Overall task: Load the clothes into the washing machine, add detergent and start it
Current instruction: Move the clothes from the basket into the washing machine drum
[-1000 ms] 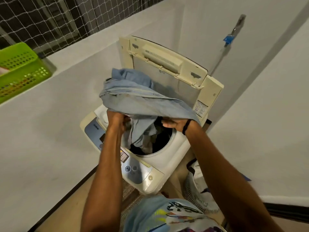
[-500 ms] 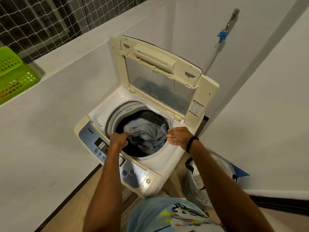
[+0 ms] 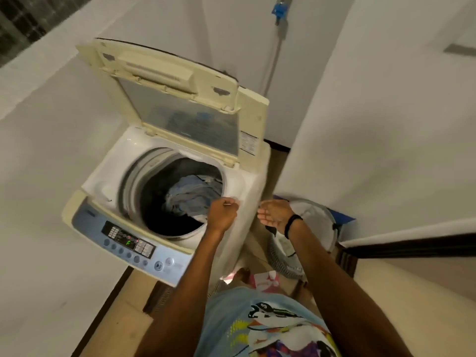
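The top-loading washing machine (image 3: 108,176) stands with its lid (image 3: 180,99) raised against the wall. Blue-grey clothes (image 3: 190,197) lie inside the dark drum. My left hand (image 3: 222,215) hovers over the drum's right rim with loosely curled fingers and holds nothing. My right hand (image 3: 274,215) is off the machine's right side, fingers relaxed and empty, above a white mesh laundry basket (image 3: 316,220). The blue control panel (image 3: 128,243) along the front edge shows a lit green digit.
White walls close in on the left and right. A tap with a blue fitting (image 3: 278,10) and its hose run down the back wall. A pink and white packet (image 3: 265,279) lies on the floor by my feet.
One second ago both hands held the blue-grey garment above the drum. It now lies inside, and both empty hands have moved right, toward the basket, as the view turned right.
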`<state>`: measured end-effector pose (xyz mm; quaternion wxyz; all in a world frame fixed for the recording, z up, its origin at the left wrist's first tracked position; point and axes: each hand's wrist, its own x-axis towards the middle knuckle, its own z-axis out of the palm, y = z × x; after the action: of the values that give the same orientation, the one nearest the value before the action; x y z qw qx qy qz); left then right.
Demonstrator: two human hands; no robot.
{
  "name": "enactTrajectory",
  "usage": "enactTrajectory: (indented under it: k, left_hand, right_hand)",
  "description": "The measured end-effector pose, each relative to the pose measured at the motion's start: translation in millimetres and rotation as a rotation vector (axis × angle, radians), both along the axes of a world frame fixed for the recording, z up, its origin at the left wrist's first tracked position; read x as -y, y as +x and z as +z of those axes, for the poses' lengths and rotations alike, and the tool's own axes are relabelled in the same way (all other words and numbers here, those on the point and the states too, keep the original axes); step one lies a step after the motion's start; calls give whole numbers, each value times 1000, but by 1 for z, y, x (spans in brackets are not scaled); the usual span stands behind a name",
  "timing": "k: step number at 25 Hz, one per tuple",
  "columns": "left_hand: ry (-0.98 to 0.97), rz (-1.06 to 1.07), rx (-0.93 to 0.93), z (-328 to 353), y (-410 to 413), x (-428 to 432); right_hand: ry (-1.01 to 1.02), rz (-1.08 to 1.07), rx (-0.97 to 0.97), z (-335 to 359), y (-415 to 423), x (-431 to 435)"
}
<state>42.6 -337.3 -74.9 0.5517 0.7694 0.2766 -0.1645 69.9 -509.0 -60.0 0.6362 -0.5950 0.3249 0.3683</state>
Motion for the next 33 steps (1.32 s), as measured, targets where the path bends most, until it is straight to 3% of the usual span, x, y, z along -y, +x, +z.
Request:
enactTrajectory:
  k: [3, 7, 10, 15, 18, 20, 24, 28, 30, 33]
  left_hand:
    - [34, -217, -141, -26, -8, 67]
    - [162, -451, -368, -81, -23, 141]
    - [235, -460, -495, -155, -32, 176]
    - [314, -252, -548, -318, -25, 232]
    - [371, -75, -555, -392, -8, 251]
    - [400, -15, -491, -441, 1, 251]
    - [396, -17, -381, -490, 3, 230]
    - [357, -72, -363, -490, -9, 208]
    - [377, -201, -435, -473, -12, 201]
    - [292, -196, -457, -426, -9, 199]
  right_hand:
    - [-124, -51, -64, -39, -30, 66]
    - [-310, 24, -214, -145, -67, 164]
    - [-381, 97, -295, -223, -83, 210]
    - [-527, 324, -296, -365, -58, 241]
    - [-412, 427, -200, -466, -31, 236]
    - [-267, 357, -147, -539, -10, 225]
    - [-85, 220, -156, -619, 41, 193]
    - [71, -234, -284, -638, 56, 172]
    - [157, -428, -262, -598, 49, 171]
    - [337, -559, -195, -518, 30, 180]
